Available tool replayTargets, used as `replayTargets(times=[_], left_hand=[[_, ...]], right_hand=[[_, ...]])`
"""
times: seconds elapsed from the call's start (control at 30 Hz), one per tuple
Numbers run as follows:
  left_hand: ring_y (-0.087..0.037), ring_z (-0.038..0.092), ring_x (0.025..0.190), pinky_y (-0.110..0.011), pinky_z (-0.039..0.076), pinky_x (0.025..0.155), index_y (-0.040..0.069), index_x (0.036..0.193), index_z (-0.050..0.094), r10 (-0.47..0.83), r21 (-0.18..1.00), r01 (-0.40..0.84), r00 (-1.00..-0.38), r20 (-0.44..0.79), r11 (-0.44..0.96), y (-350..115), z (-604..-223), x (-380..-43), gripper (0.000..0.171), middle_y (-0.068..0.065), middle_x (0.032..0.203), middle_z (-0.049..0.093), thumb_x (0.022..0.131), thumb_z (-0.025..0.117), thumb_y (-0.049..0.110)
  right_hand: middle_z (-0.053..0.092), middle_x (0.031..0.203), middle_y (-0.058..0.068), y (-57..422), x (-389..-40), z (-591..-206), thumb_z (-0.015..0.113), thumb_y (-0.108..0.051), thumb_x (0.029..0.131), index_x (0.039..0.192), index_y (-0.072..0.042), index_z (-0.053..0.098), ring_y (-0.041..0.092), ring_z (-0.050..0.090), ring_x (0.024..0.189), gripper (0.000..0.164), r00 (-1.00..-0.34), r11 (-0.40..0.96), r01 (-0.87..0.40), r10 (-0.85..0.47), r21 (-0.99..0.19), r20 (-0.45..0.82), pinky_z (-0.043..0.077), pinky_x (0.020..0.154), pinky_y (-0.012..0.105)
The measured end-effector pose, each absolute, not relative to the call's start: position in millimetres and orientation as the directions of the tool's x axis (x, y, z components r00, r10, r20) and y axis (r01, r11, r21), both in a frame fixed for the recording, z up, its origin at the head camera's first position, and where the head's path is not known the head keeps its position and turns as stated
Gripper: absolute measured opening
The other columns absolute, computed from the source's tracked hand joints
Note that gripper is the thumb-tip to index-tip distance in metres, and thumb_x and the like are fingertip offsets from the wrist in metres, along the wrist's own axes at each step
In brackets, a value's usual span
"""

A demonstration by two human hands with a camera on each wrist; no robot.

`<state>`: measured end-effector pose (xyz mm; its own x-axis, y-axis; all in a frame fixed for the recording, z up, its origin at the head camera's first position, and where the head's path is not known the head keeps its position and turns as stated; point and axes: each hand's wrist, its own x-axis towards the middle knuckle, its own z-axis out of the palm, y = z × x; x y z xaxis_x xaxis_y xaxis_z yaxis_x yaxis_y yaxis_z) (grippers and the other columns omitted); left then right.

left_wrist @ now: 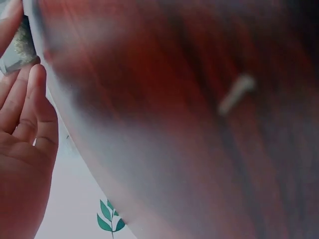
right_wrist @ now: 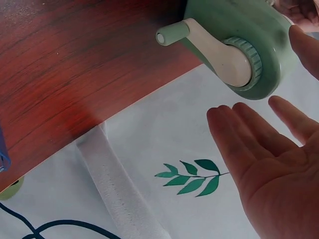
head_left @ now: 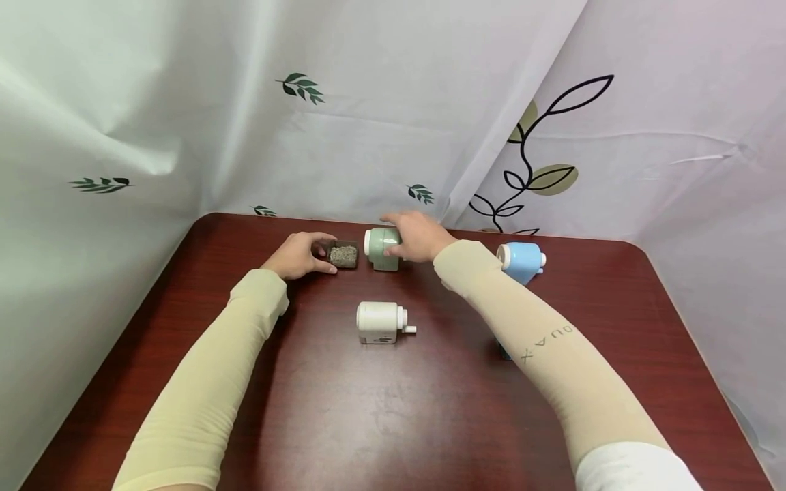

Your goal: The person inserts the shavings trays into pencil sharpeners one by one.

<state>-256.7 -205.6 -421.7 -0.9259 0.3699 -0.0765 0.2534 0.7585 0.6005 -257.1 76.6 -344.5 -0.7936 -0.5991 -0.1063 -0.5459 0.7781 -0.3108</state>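
In the head view my left hand (head_left: 297,256) has its thumb and fingers on either side of a small clear shavings drawer (head_left: 344,256) full of pencil shavings. The left wrist view shows the fingertips at the edge of this drawer (left_wrist: 20,47), partly cut off by the frame. Just right of it lies a green crank pencil sharpener (head_left: 385,249). My right hand (head_left: 420,235) is beside that sharpener, fingers extended. In the right wrist view the sharpener's pale crank handle (right_wrist: 219,57) faces the camera, and the fingers of the right hand (right_wrist: 274,164) are spread near its body.
Nearer on the dark red table (head_left: 393,409) lies a white crank sharpener (head_left: 377,322). A blue sharpener (head_left: 522,261) is at the right, partly behind my right forearm. Under that forearm a dark object (head_left: 505,349) peeks out. A white leaf-print curtain (head_left: 368,157) borders the far edge.
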Motion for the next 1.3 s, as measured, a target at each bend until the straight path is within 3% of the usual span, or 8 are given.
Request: replayTargets(times=[0.33,0.67,1.03,1.3], left_hand=[[-0.024,0.063,0.094,-0.042,0.048,0.086,0.01,0.133,0.065,0.374,0.603,0.287,-0.927,-0.02,0.744,-207.0,-422.5,-256.7,0.066,-0.011,0.099,0.07,0.075,0.091,0.027],[-0.025,0.063,0.096,-0.044,0.05,0.087,0.008,0.135,0.063,0.381,0.597,0.277,-0.923,-0.053,0.753,-200.3,-422.9,-259.1,0.069,-0.012,0.103,0.069,0.074,0.091,0.027],[-0.021,0.063,0.087,-0.04,0.049,0.081,0.008,0.131,0.065,0.411,0.58,0.326,-0.912,-0.017,0.747,-191.4,-422.1,-259.4,0.069,-0.007,0.091,0.069,0.072,0.093,0.029],[-0.018,0.065,0.086,-0.038,0.051,0.08,0.008,0.129,0.067,0.411,0.572,0.329,-0.912,-0.014,0.751,-188.6,-420.9,-259.5,0.067,-0.008,0.104,0.073,0.071,0.093,0.029]], right_hand=[[0.066,0.127,0.011,77.3,-257.6,-345.9,0.077,-0.026,0.091,0.141,-0.007,0.056,0.025,0.063,0.101,0.058,-0.794,0.766,-0.542,-0.601,-0.346,-0.087,0.05,0.089,0.037],[0.068,0.123,0.012,75.0,-258.3,-349.6,0.076,-0.023,0.092,0.139,-0.005,0.059,0.024,0.064,0.096,0.053,-0.79,0.755,-0.546,-0.608,-0.364,-0.076,0.051,0.085,0.037],[0.068,0.123,0.013,78.5,-259.5,-351.1,0.077,-0.026,0.091,0.14,-0.004,0.058,0.023,0.064,0.093,0.057,-0.793,0.758,-0.536,-0.603,-0.372,-0.085,0.051,0.083,0.036],[0.067,0.126,0.013,76.5,-261.1,-352.4,0.077,-0.026,0.09,0.138,-0.003,0.06,0.023,0.065,0.099,0.056,-0.794,0.758,-0.538,-0.603,-0.37,-0.081,0.051,0.088,0.036]])
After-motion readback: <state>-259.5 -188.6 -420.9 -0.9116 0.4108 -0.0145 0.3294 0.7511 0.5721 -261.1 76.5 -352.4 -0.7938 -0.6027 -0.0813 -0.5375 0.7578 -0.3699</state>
